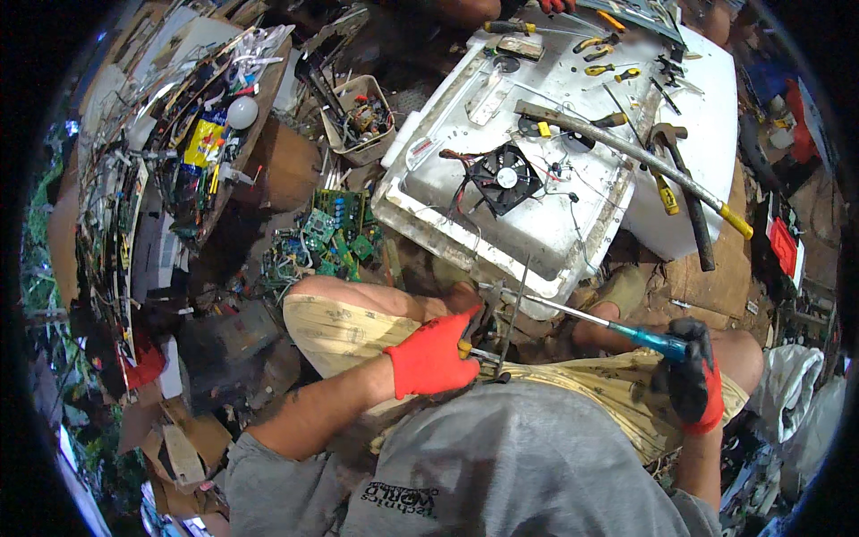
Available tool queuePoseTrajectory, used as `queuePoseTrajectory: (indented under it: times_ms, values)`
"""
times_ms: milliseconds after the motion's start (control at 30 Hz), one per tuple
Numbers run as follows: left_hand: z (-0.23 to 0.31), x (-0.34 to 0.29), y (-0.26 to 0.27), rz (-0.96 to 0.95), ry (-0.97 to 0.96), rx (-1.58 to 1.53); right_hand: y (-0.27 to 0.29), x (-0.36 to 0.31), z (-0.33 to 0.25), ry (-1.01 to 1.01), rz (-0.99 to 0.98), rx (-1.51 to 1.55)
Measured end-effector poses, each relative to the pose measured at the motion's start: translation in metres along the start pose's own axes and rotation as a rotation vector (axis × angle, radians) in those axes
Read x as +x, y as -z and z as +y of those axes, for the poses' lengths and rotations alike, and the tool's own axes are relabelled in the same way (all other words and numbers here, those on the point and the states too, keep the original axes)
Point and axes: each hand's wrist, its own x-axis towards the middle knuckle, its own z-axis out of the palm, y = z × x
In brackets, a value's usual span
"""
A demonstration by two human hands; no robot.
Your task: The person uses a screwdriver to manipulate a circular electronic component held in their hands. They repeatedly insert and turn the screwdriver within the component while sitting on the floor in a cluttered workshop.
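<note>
Left hand: in a red knit glove at 6 o'clock, fingers curled round a yellow-handled tool, its type hidden by the grip
Dark metal rod: thin and rough, standing out toward 12 o'clock just beside that tool's steel end
Right hand: at 4 o'clock, black-coated glove with a red cuff, clasped on a screwdriver
Screwdriver: glossy translucent teal handle, long smooth steel shaft aimed at 10 o'clock, crossing the rod in view; contact cannot be told
Table: scuffed white moulded panel at 1 o'clock, raised rim, grimy edges
Cooling fan: square black frame, round hub, at 1 o'clock on the table
Hammer: dark straight handle, near 2 o'clock
Circuit boards: flat green heap at 10 o'clock
</note>
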Motion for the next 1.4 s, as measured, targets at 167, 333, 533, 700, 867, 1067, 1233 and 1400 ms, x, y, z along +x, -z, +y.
queuePoseTrajectory:
  times_ms: [167, 333, 533, 700, 867, 1067, 1233, 1400]
  values:
    - [0.002, 0.003, 0.000, -0.058, 0.018, -0.035, 0.009, -0.006, -0.011, -0.133, -0.016, 0.065]
    - [0.020, 0.005, 0.007, -0.104, 0.064, -0.013, -0.010, 0.000, 0.006, 0.098, 0.184, 0.046]
    - [-0.002, 0.004, -0.003, -0.022, -0.036, -0.097, 0.004, -0.002, -0.034, -0.245, 0.044, -0.089]
    - [-0.005, 0.008, -0.007, 0.009, -0.078, -0.051, 0.010, 0.004, 0.009, 0.182, 0.073, -0.047]
    - [-0.017, 0.005, -0.011, 0.014, -0.011, 0.015, -0.006, 0.001, -0.034, -0.246, 0.026, 0.085]
    - [-0.008, 0.008, -0.009, 0.000, -0.029, 0.013, 0.012, 0.007, 0.010, 0.201, 0.003, 0.083]
    - [0.001, -0.001, -0.003, 0.007, 0.037, -0.030, 0.009, 0.006, -0.030, -0.213, -0.058, -0.005]
    - [0.016, 0.002, 0.003, -0.015, -0.012, -0.061, 0.028, 0.010, -0.018, -0.107, -0.104, 0.095]
